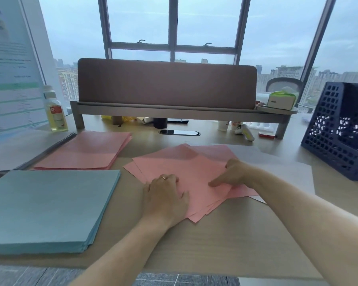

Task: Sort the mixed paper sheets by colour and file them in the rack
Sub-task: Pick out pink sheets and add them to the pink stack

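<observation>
Loose pink sheets [186, 168] fanned mid-desk; blue stack [48, 207] left; rack [337, 129] right.

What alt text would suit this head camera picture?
Two bare hands, left hand and right hand, press on a loose fan of pink sheets on a desk. Neat pink stack and blue stack lie left; dark blue rack stands right.

Head view looks down, close, over desk [225, 234].

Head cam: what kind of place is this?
Likely an office desk high up in a tower: a fabric desk divider on a shelf, a dark blue file rack at right, and big windows overlooking a city skyline. Sorted paper stacks cover the desk.
</observation>
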A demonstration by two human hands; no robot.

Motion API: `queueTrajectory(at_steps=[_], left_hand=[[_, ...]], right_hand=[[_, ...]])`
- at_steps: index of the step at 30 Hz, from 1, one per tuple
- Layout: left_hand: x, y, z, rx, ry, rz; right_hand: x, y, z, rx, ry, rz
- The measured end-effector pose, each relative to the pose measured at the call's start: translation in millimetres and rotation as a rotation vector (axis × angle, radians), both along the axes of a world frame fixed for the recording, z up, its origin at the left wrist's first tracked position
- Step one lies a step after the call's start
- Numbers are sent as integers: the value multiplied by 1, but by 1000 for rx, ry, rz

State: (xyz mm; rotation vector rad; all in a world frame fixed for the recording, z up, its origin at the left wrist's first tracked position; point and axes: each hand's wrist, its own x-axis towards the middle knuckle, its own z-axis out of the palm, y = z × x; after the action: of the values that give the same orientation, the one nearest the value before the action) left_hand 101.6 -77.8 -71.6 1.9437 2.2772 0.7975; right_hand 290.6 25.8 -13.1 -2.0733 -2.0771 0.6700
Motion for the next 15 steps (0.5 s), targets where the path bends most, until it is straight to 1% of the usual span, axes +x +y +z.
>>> queueTrajectory(at_steps=[2,4,6,8,12,14,15], left_hand=[[0,0,-1,7,0,-8],[0,0,-1,7,8,-14],[2,-2,0,-2,-11,-30],[5,-6,4,20,-20,-72],[13,-20,9,190,185,-194],[16,-20,10,289,206,-251],[18,-16,10,323,197,-263]], right_hand=[[-1,-2,1,5,8,11],[-5,-5,4,12,67,46],[-10,-9,5,-1,227,85],[-14,-12,6,-15,431,77],[-14,-15,15,22,807,-56],[-7,-16,19,45,922,-117],[-2,-16,20,53,933,-129]])
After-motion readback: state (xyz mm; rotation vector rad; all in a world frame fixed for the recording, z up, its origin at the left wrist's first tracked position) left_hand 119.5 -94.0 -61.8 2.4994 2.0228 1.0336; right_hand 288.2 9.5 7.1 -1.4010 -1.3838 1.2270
